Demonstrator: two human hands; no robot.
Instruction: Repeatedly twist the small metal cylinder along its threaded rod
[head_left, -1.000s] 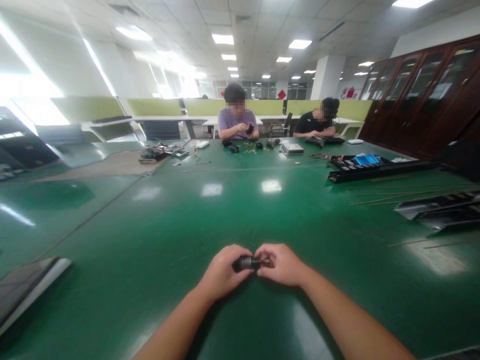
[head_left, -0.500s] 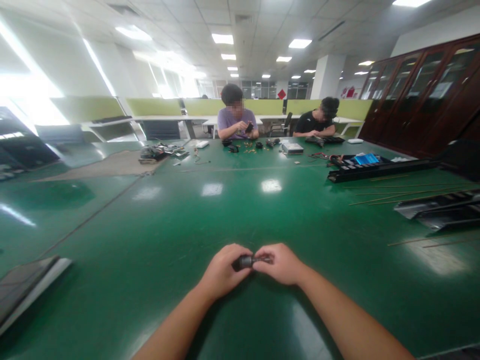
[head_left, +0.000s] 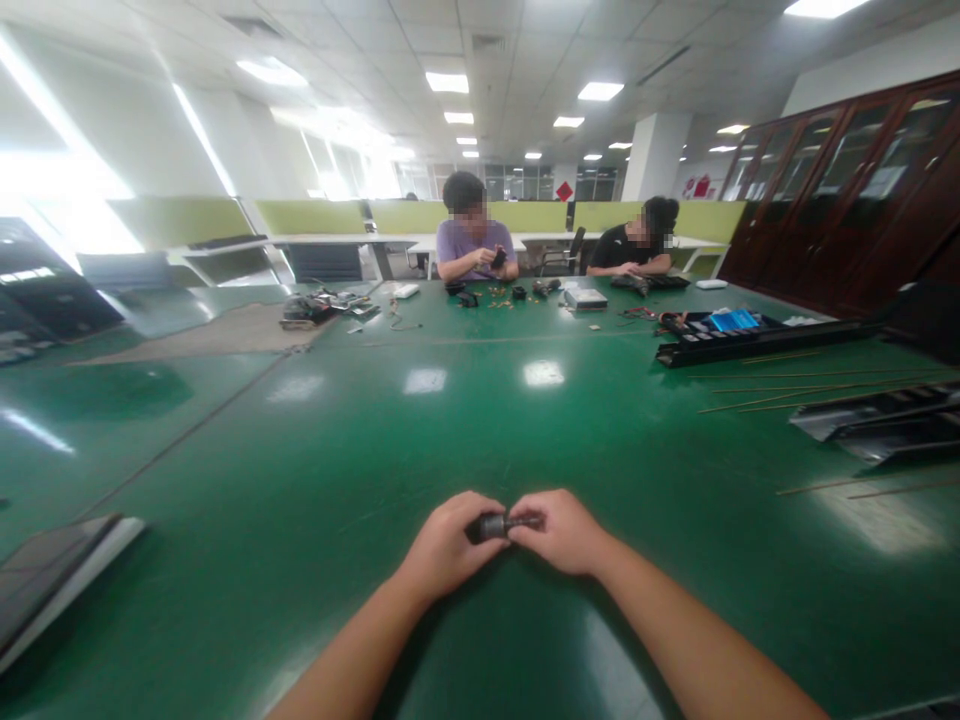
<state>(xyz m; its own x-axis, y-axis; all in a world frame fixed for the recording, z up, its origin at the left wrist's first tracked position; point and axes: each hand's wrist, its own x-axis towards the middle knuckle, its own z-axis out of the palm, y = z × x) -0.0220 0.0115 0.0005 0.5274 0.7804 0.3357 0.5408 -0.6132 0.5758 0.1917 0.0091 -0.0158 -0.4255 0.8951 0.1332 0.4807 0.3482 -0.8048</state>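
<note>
Low in the middle of the head view, both hands meet over the green table (head_left: 465,440) at one small piece. My left hand (head_left: 448,545) is closed round a dark grey cylinder (head_left: 492,527), thumb below and fingers above. A thin, brownish rod (head_left: 523,521) runs from the cylinder's right end, in line with it. My right hand (head_left: 564,533) pinches this rod between thumb and fingers. The piece lies roughly level, and my fingers hide both its ends. Its exact kind is too small to make out.
At the left edge lies a flat dark panel (head_left: 60,570). Black metal channels (head_left: 885,425) and thin rods (head_left: 810,388) are on the right, near a black tray with a blue packet (head_left: 733,320). Across the table two people (head_left: 472,240) handle parts, with electronic scrap (head_left: 322,306) to their left.
Hardly anything differs. Both hands keep hold of the same piece, and the whole view has shifted by a few pixels.
</note>
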